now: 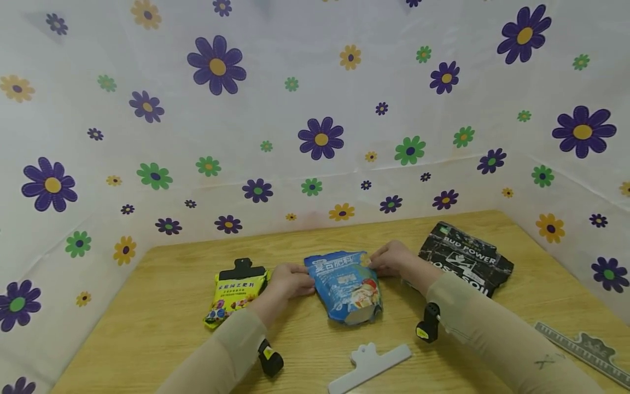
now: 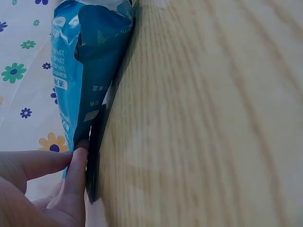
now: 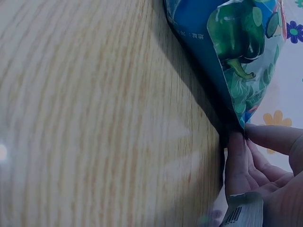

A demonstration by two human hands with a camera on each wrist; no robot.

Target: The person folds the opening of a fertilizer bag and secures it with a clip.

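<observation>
A blue printed bag [image 1: 346,287] lies on the wooden table between both hands, its sealed top edge pointing away from me. My left hand [image 1: 287,282] pinches the bag's upper left edge; in the left wrist view the thumb [image 2: 47,163] and a finger meet on its thin blue side [image 2: 94,61]. On the other side my right hand [image 1: 394,260] grips the upper right corner, and the right wrist view has thumb and finger closing on the tip below a green pepper picture [image 3: 236,33]. The bag's lower part bulges.
At left lies a yellow bag [image 1: 231,303] with a black clip [image 1: 242,269] across its top. A black soil bag [image 1: 465,260] lies at right, partly behind the right arm. In front are a white clip [image 1: 370,369] and, far right, a grey clip [image 1: 588,350].
</observation>
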